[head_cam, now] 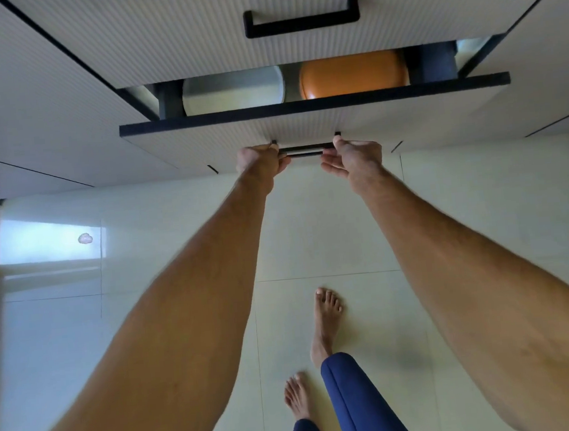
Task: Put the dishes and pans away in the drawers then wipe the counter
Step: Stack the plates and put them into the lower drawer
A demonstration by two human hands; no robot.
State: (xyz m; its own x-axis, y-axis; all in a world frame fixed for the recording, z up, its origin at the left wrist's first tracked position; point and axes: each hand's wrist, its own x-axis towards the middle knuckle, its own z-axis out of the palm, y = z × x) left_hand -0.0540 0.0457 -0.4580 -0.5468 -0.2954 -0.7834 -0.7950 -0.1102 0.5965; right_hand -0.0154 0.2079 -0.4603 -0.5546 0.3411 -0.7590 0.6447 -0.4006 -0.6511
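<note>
Pale glossy floor tiles [329,228] fill the lower two thirds of the frame, with ribbed light cabinet fronts [42,99] across the top. Both bare forearms reach from the bottom corners up to the centre. At top centre the upper drawer [192,44] sits closed, its black handle [302,24] untouched. Just below it the lower drawer [302,126] stands partly pulled out (only a narrow strip of its inside shows).

In that strip lie the task's things: a white dish [231,92] on the left and an orange dish [353,75] on the right, side by side. Whether they touch cannot be told.

Both hands are on the lower drawer's black bar handle [305,151]. The left hand [257,161] has its fingers [282,162] clenched round the bar's left end. The right hand [357,155] holds the right end, thumb on top and fingers [332,166] curved underneath.

Near the bottom centre, two bare feet [326,318] stand on the tiles below dark blue trouser legs [358,401].
</note>
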